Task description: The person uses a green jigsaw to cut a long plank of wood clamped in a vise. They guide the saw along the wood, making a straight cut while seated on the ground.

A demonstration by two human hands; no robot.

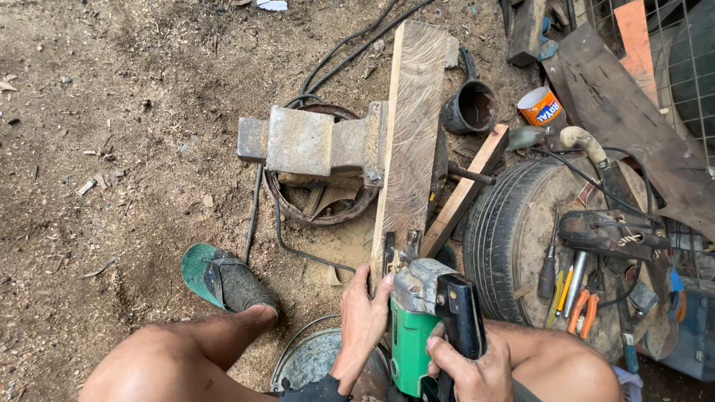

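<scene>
Head view: the left hand (363, 316) grips the near end of the plank (410, 134) clamped in the vise (313, 141); right hand (469, 365) clenches the grinder (426, 320). Best keep fingers clear, tool steady.

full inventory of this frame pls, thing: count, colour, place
long wooden plank: 1, brown, clamped upright in the vise, centre
rusty metal bench vise: 1, grey-brown, centre, on a round rusty base
green and grey power tool: 1, at the plank's near end
short wooden batten: 1, brown, leaning right of the plank
black rubber tyre: 1, right, hand tools lying on top
dark metal cup: 1, top centre-right
orange tin: 1, top right
green sandal: 1, on the foot, lower left
left hand: 1, on the plank's end
right hand: 1, gripping the tool's black handle
</scene>
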